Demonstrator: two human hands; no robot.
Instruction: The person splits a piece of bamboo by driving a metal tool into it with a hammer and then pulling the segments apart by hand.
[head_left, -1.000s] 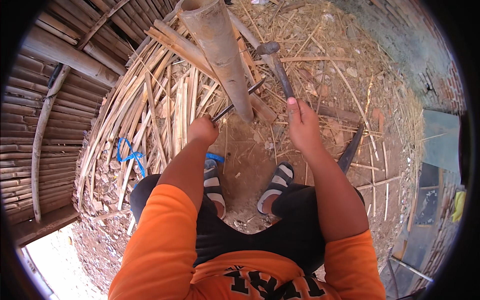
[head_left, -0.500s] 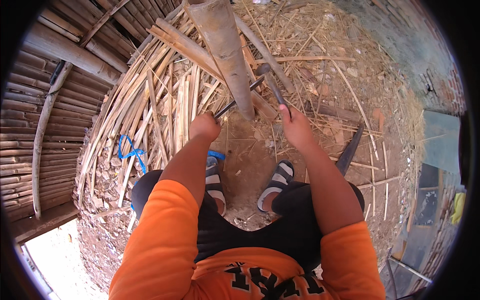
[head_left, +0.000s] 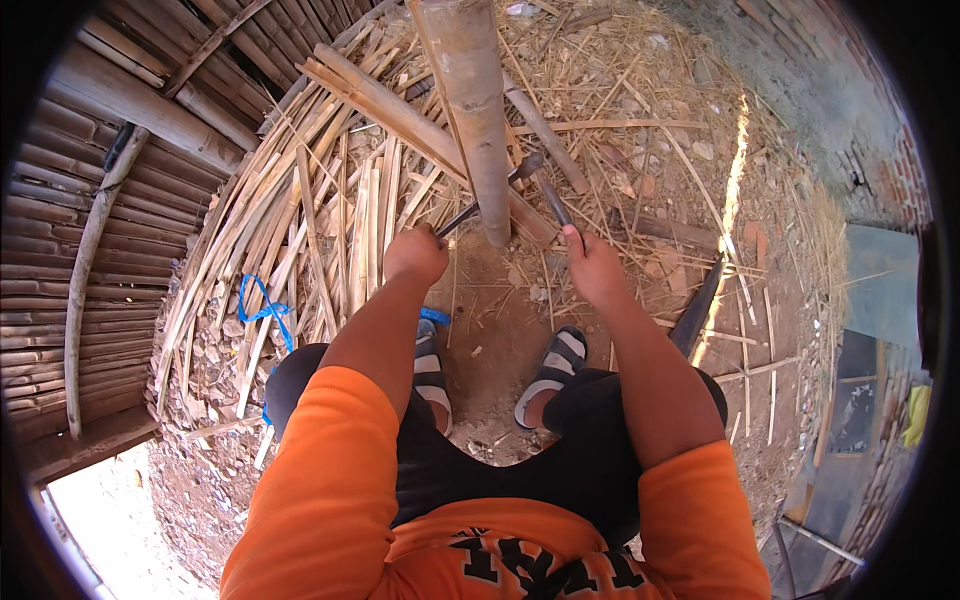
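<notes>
Bamboo pole (head_left: 472,110) is standing upright between my hands; my left hand (head_left: 415,253) is gripping a thin blade (head_left: 490,195) set against it, my right hand (head_left: 592,268) closing round a hammer handle (head_left: 553,203).

We look steeply down from our head through one wide fisheye, close over both hands, left (head_left: 415,255) and right (head_left: 592,270), facing the upright bamboo pole (head_left: 473,110) and littered ground beyond our feet.

Bamboo-splitting yard: split strips (head_left: 330,200), dirt ground (head_left: 490,330)
</notes>
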